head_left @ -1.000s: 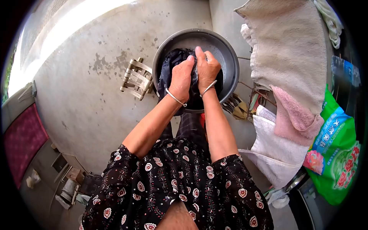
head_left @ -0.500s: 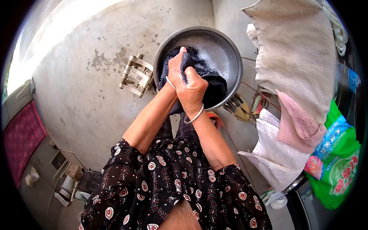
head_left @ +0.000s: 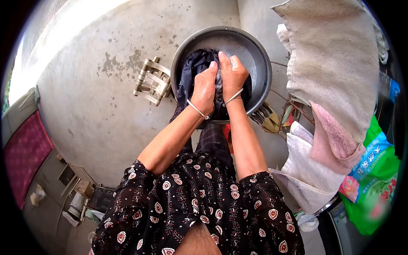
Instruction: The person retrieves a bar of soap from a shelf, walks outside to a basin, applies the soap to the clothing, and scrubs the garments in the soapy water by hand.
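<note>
A dark wet garment (head_left: 190, 73) lies bunched in a round grey basin (head_left: 266, 78) with soapy water at its far side. My left hand (head_left: 205, 87) is closed on the cloth, thumb pointing up. Close beside it on the right, my right hand (head_left: 233, 80) also grips the cloth, and a narrow strip of wet fabric shows between the two. Most of my fingers are hidden under the hands and in the folds. Each wrist wears a pale bangle.
Left of the basin stands a small slatted stool (head_left: 153, 81) on the wet-spotted concrete floor (head_left: 97, 102). To the right hang a beige towel (head_left: 331, 63) and a pink towel (head_left: 331, 138), with a green detergent bag (head_left: 369, 187) beyond. Thin sticks (head_left: 299, 111) poke out near the basin.
My hands were pressed together, one crossing the other over the cloth; now they are side by side, the right one further right. A strip of fabric is exposed between them.
</note>
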Action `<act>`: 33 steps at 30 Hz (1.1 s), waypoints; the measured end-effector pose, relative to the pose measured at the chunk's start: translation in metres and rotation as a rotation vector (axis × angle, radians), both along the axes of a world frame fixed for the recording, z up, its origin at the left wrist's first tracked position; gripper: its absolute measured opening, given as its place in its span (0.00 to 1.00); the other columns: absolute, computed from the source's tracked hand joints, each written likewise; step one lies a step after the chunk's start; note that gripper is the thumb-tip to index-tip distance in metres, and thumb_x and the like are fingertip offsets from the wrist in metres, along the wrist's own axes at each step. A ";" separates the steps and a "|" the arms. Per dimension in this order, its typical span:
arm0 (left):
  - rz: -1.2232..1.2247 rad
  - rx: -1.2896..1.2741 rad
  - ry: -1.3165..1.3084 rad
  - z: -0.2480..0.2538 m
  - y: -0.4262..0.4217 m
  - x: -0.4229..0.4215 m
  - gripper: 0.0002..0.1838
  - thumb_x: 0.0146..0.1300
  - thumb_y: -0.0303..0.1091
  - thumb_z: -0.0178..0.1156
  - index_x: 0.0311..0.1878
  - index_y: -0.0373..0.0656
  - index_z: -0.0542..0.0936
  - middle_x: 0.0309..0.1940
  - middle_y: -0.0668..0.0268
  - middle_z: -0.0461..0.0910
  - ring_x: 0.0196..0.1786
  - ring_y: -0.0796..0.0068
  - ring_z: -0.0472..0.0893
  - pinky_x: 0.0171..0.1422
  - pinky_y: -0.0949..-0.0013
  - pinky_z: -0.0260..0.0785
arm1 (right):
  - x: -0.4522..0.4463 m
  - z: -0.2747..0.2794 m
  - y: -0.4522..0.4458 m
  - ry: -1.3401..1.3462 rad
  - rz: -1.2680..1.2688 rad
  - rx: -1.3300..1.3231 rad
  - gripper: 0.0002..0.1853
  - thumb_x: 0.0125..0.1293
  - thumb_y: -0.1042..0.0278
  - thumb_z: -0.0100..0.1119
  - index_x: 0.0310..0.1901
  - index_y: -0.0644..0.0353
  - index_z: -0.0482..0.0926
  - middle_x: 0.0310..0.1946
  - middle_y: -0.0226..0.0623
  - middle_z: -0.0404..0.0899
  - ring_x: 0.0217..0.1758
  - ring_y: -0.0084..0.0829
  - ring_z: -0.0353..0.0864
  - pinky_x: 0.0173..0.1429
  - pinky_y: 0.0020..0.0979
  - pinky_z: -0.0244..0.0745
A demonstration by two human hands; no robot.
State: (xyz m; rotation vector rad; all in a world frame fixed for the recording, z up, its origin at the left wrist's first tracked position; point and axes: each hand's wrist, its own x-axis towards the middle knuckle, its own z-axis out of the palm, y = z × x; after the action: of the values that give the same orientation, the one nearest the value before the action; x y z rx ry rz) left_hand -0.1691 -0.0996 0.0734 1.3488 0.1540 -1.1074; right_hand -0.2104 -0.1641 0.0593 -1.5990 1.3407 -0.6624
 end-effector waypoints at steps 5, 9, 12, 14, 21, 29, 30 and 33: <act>-0.179 -0.042 -0.174 -0.035 0.001 0.018 0.19 0.68 0.44 0.47 0.22 0.47 0.70 0.20 0.78 0.64 0.26 0.85 0.60 0.29 0.70 0.57 | 0.003 0.018 0.039 -0.062 0.109 -0.263 0.19 0.55 0.64 0.65 0.17 0.61 0.65 0.10 0.46 0.65 0.14 0.45 0.68 0.20 0.35 0.63; 0.024 -0.006 0.009 -0.010 -0.004 0.003 0.17 0.68 0.42 0.49 0.24 0.46 0.73 0.21 0.78 0.63 0.26 0.85 0.60 0.30 0.73 0.57 | -0.001 -0.007 0.000 0.039 0.037 -0.103 0.19 0.58 0.63 0.62 0.17 0.62 0.65 0.10 0.44 0.64 0.12 0.36 0.62 0.19 0.33 0.61; 0.000 -0.221 0.257 -0.027 -0.002 0.018 0.18 0.67 0.44 0.50 0.22 0.49 0.70 0.19 0.79 0.61 0.23 0.86 0.59 0.25 0.74 0.55 | 0.006 0.017 0.043 -0.080 0.154 -0.400 0.19 0.54 0.63 0.66 0.18 0.61 0.65 0.12 0.43 0.64 0.14 0.37 0.64 0.22 0.30 0.66; -0.010 -0.109 0.093 -0.020 -0.004 0.011 0.17 0.67 0.44 0.50 0.23 0.49 0.71 0.19 0.79 0.64 0.23 0.88 0.61 0.25 0.75 0.56 | 0.001 0.005 0.048 -0.046 0.161 -0.436 0.19 0.54 0.63 0.66 0.18 0.60 0.65 0.11 0.43 0.65 0.14 0.40 0.66 0.22 0.30 0.67; 0.104 -0.110 0.507 -0.026 -0.008 0.013 0.19 0.65 0.47 0.52 0.20 0.50 0.69 0.17 0.76 0.66 0.19 0.83 0.64 0.24 0.72 0.57 | -0.003 0.010 0.033 0.012 0.153 -0.350 0.17 0.57 0.59 0.62 0.20 0.58 0.66 0.12 0.44 0.69 0.17 0.47 0.72 0.21 0.39 0.68; -0.034 0.093 0.108 -0.011 -0.008 0.000 0.17 0.68 0.42 0.48 0.23 0.48 0.71 0.21 0.79 0.63 0.25 0.87 0.59 0.28 0.74 0.56 | -0.011 -0.016 0.000 0.122 0.020 -0.282 0.19 0.58 0.60 0.62 0.17 0.59 0.65 0.11 0.45 0.69 0.14 0.47 0.71 0.18 0.38 0.65; 0.047 -0.078 0.233 -0.025 -0.011 0.000 0.17 0.68 0.42 0.48 0.22 0.49 0.70 0.19 0.80 0.60 0.24 0.87 0.59 0.26 0.75 0.55 | -0.007 -0.010 0.017 0.072 0.073 -0.372 0.19 0.56 0.60 0.63 0.17 0.57 0.65 0.11 0.44 0.69 0.14 0.46 0.71 0.19 0.37 0.66; -0.057 -0.401 0.378 -0.038 0.000 0.009 0.16 0.68 0.44 0.49 0.23 0.51 0.69 0.20 0.78 0.64 0.23 0.87 0.62 0.25 0.76 0.57 | -0.009 0.011 0.034 -0.022 0.238 -0.497 0.19 0.56 0.65 0.63 0.17 0.60 0.65 0.11 0.43 0.65 0.13 0.42 0.65 0.20 0.33 0.64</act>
State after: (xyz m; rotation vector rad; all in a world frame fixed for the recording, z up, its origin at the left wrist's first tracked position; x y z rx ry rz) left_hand -0.1600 -0.0993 0.0351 0.7853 0.1591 -1.3527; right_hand -0.2189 -0.1298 0.0706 -2.0987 0.9902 -0.9083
